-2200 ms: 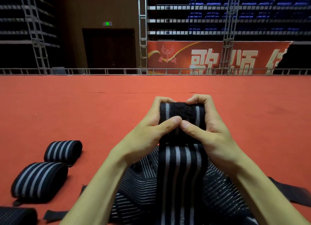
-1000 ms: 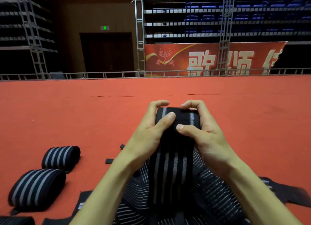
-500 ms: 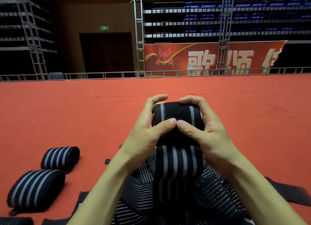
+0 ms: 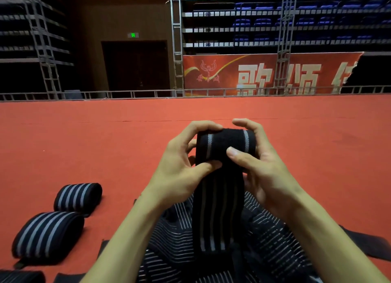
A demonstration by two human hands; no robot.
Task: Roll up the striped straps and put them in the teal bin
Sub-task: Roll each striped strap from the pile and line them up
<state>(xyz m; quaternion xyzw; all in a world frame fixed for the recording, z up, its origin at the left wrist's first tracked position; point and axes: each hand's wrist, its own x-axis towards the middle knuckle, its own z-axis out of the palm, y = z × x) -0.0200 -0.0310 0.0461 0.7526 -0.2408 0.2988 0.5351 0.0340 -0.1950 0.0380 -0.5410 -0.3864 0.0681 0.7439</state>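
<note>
Both hands hold a partly rolled black strap with grey stripes [image 4: 224, 143] above the red carpet. My left hand [image 4: 179, 166] grips the roll's left end, thumb pressed under it. My right hand [image 4: 260, 168] curls round the right end, thumb on the front of the roll. The unrolled tail [image 4: 215, 215] hangs down to a heap of loose striped straps [image 4: 175, 236] in front of me. Two finished rolls [image 4: 78, 196] [image 4: 48, 234] lie on the carpet at the left. No teal bin is in view.
Red carpet [image 4: 84, 147] stretches ahead to a metal rail [image 4: 131, 94]. Beyond it stand scaffolding, a red banner [image 4: 264, 73] and blue seats. Another rolled strap [image 4: 21, 277] shows at the bottom left corner. A flat black strap end [image 4: 368, 244] lies at the right.
The roll has turned further and grown thicker between my hands. My left thumb has slid under the roll, and my right thumb has shifted up onto its front.
</note>
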